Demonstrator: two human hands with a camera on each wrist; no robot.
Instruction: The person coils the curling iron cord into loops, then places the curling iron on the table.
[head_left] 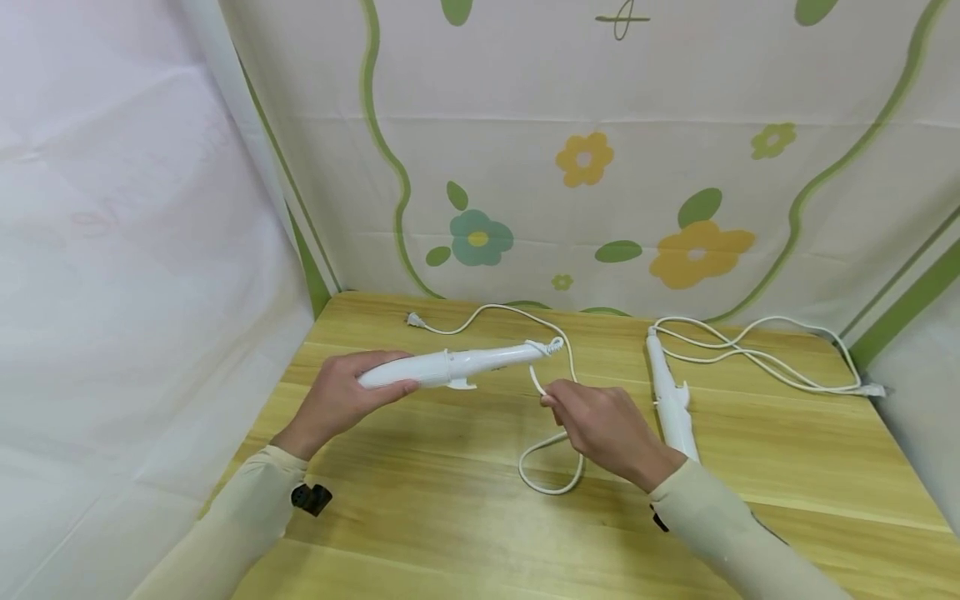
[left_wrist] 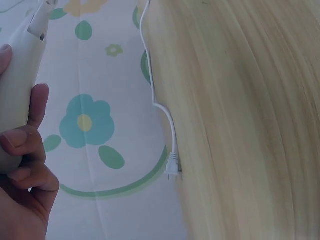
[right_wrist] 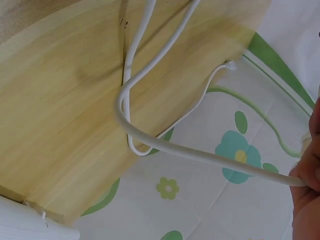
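Observation:
My left hand (head_left: 341, 396) grips the thick ribbed part of a white corded wand (head_left: 408, 371) that looks like a curling iron. It is held above the table, nearly level, with its narrow cord end towards the right. A small lever-like piece juts from its underside. Around that narrow end the cord (head_left: 537, 382) makes a turn, and my right hand (head_left: 607, 425) pinches it just below. From the right fingers the cord (right_wrist: 210, 157) stretches taut-looking, then bends across the right wrist view. In the left wrist view, fingers curl round the white body (left_wrist: 22, 75).
A second white curling iron (head_left: 670, 392) lies on the wooden table (head_left: 420, 517) at right, its cord (head_left: 765, 354) looped behind it. The first iron's plug (head_left: 415, 320) rests near the back edge. A flower-printed cloth (head_left: 525, 167) hangs behind, with pale cloth on both sides.

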